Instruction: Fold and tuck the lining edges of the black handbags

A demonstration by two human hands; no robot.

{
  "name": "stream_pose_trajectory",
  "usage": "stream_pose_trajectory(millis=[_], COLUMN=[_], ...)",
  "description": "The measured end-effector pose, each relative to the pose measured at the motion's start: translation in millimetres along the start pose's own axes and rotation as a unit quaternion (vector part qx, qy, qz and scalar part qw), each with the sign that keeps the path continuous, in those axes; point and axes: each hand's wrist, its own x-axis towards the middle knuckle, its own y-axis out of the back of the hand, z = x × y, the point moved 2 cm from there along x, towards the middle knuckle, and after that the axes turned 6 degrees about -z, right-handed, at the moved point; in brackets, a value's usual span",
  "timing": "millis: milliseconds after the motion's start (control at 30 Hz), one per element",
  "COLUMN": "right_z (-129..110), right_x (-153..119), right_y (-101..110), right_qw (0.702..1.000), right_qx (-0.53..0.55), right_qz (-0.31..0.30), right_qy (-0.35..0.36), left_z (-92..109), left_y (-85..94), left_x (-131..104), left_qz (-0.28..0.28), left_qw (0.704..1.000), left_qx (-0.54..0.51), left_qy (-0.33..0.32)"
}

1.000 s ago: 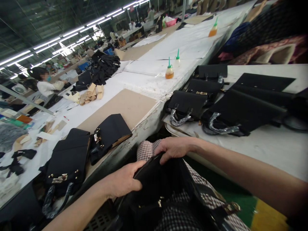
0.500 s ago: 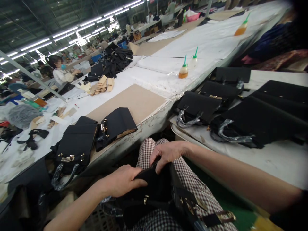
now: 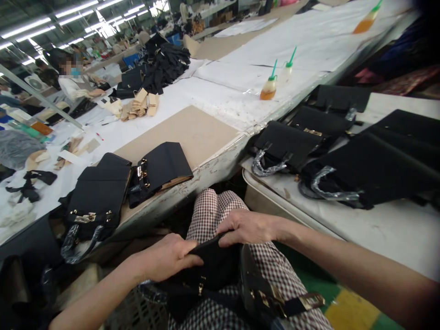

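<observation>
A black handbag with gold hardware lies across my lap, on checked cloth. My left hand pinches its upper edge on the left, thumb on the near side. Higher up and to the right, my right hand grips the same edge between thumb and fingers. The edge runs fairly straight between the two hands. A strap with a gold buckle sticks out at the bag's lower right. The fingertips behind the edge are hidden.
Two black bags rest at the near edge of the white-covered table. Several more bags lie on the right-hand surface. Glue bottles stand on the table. A masked person sits across it.
The view has shifted a little. My right hand has turned flatter along the bag's edge, and the edge between my hands looks straighter and more stretched.
</observation>
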Motion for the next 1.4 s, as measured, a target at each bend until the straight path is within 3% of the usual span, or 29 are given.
stream_pose_trajectory(millis=[200, 367, 533, 767, 933, 1100, 1400], right_z=[3, -7, -10, -4, -5, -13, -17], right_x=[-6, -8, -11, -22, -26, -28, -32], right_y=[3, 2, -4, -5, -5, -6, -11], right_qw=[0.998, 0.991, 0.992, 0.993, 0.991, 0.987, 0.965], right_qx=[-0.029, -0.06, -0.056, -0.036, -0.051, -0.081, -0.171], right_qz=[0.032, 0.088, 0.098, 0.109, 0.12, 0.139, 0.196], right_qy=[-0.055, -0.081, -0.056, -0.01, -0.023, 0.013, 0.02], left_z=[6, 28, 45, 41, 44, 47, 41], left_y=[3.7, 19.4, 30.1, 26.1, 22.3, 26.5, 27.3], left_x=[-3, 6, 23, 28, 30, 33, 35], left_qz=[0.049, 0.106, 0.129, 0.106, 0.153, 0.202, 0.205], left_qw=[0.996, 0.99, 0.981, 0.974, 0.967, 0.968, 0.972], left_qx=[0.032, -0.088, -0.146, -0.202, -0.201, -0.14, -0.092], left_qy=[0.06, -0.024, -0.026, -0.011, -0.028, -0.044, -0.071])
